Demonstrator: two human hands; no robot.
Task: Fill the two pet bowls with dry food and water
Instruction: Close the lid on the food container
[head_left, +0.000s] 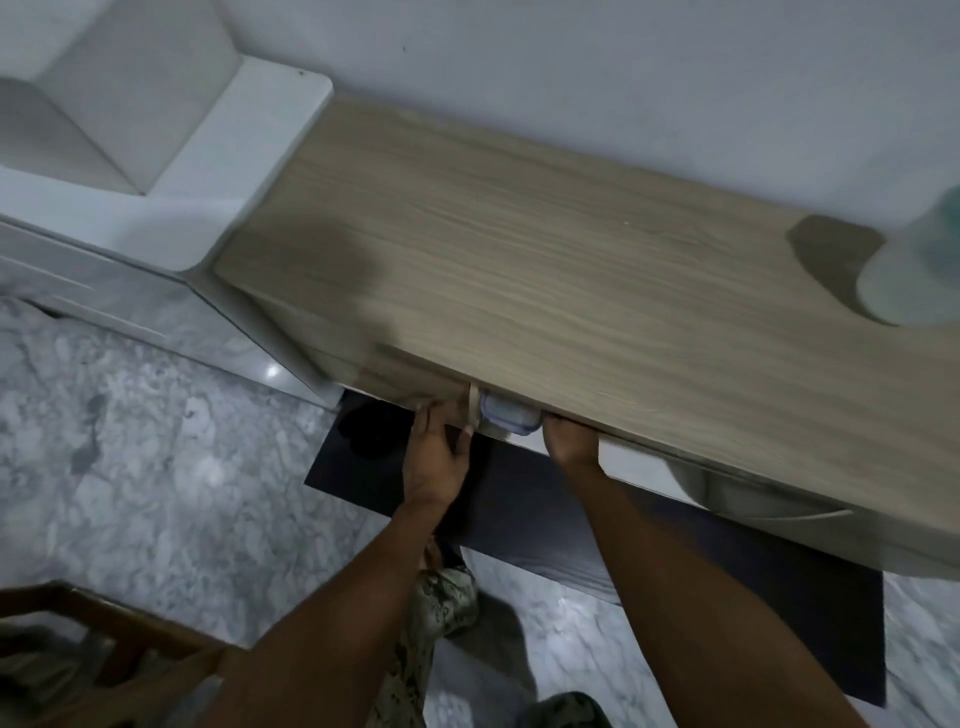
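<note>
Wood-grain cabinet (571, 249) against white wall (623, 78) — marble floor (130, 441) (dim).

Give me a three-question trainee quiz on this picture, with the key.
1. True or false: the left hand and right hand are both at the wooden cabinet's front edge.
2. What shows between the hands? A) a metal bowl B) a clear plastic container C) a water bottle
3. Fill in: below the cabinet, a dark ____ lies on the marble floor.
Key: 1 true; 2 B; 3 mat.
</note>
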